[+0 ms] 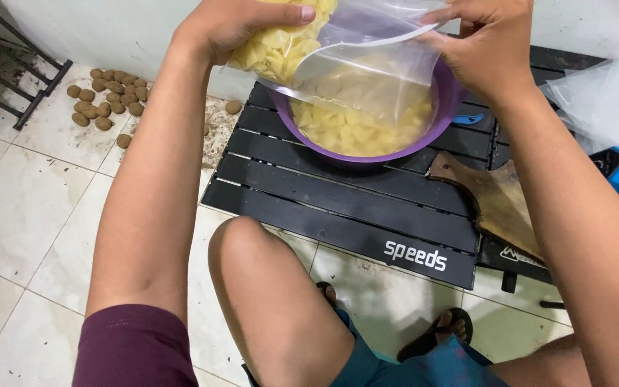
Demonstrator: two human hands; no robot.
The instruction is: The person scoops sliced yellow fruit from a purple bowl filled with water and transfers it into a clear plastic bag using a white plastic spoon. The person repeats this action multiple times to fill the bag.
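A bent knee sits nearest, before the black slatted tabletop. A wooden board lies at 3 o'clock of the purple bowl. Above the bowl, the left hand and right hand each pinch the clear bag of potato pieces. Whole potatoes lie at 10 o'clock.

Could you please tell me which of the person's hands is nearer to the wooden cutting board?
Right. The right hand holds the plastic bag almost directly above the wooden cutting board; the left hand grips the bag farther left.

Home floor kitchen — tiles, potatoes
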